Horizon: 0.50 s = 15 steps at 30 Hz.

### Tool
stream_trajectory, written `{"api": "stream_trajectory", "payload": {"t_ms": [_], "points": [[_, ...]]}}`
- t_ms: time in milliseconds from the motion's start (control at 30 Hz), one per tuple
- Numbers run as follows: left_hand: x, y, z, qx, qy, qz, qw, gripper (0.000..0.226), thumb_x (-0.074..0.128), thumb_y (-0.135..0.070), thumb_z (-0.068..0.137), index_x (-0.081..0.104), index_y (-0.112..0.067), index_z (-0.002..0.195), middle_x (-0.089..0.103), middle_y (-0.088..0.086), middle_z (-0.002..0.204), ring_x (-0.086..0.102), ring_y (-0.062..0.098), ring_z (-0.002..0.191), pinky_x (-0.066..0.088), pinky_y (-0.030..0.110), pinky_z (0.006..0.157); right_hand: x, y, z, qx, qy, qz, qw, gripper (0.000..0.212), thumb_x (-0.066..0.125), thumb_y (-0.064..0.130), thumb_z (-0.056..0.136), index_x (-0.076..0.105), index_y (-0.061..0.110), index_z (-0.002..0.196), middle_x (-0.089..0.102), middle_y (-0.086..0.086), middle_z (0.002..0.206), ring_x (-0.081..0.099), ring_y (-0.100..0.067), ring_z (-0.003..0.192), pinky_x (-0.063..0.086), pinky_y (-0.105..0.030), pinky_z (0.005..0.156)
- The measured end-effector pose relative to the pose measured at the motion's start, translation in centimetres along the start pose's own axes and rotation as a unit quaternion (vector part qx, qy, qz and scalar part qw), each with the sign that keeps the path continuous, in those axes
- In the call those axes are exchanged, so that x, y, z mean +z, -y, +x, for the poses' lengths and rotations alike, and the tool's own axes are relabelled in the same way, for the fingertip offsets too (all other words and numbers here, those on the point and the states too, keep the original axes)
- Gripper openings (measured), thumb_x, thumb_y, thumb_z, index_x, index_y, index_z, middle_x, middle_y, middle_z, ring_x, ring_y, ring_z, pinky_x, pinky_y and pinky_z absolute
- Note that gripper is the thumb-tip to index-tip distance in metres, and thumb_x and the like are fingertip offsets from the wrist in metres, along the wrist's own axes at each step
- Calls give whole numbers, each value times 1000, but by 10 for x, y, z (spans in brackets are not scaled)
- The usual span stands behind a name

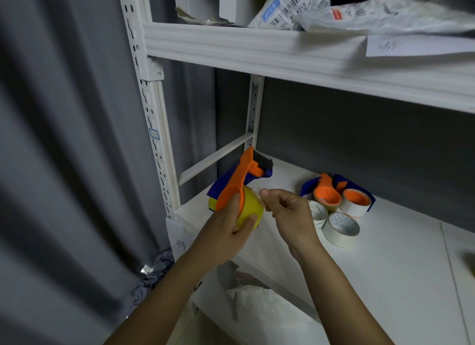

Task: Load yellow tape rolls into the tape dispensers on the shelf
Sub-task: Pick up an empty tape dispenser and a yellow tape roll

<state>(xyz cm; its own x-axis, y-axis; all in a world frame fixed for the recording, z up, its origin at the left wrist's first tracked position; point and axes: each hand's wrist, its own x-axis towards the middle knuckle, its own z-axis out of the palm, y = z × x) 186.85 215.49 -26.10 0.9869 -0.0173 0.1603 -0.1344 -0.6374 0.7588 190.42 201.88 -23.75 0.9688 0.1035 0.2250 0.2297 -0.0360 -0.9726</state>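
- The left hand [228, 224], nearest, curls round the yellow tape roll [250, 211] seated in the orange dispenser [239, 180] above the shelf [385, 267] edge
- Keep that hold firm
- The right hand [285, 211] pinches the tape end [261, 191]; draw it straight toward the cutter [264, 163], flat and untwisted
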Motion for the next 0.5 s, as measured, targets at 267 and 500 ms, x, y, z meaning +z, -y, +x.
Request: {"api": "stream_trajectory", "payload": {"t_ms": [267, 500], "points": [[0, -2, 2, -1, -8, -6, 1000, 62, 44, -40, 94, 15, -24, 147, 45, 4, 137, 53, 19, 117, 50, 39, 97, 3, -3, -5, 15, 11, 20, 1000, 21, 51, 22, 95, 67, 24, 81, 68, 17, 68, 60, 10, 68, 43, -4, 57], [-1, -6, 2, 20, -16, -23, 999, 61, 44, -42, 93, 19, -23, 145, 54, 3, 126, 60, 15, 105, 55, 36, 89, 0, -12, -10, -46, 21, -35, 998, 19, 71, 20, 78, 69, 23, 97, 63, -2, 99, 61, -5, 87, 51, -14, 71]]}}
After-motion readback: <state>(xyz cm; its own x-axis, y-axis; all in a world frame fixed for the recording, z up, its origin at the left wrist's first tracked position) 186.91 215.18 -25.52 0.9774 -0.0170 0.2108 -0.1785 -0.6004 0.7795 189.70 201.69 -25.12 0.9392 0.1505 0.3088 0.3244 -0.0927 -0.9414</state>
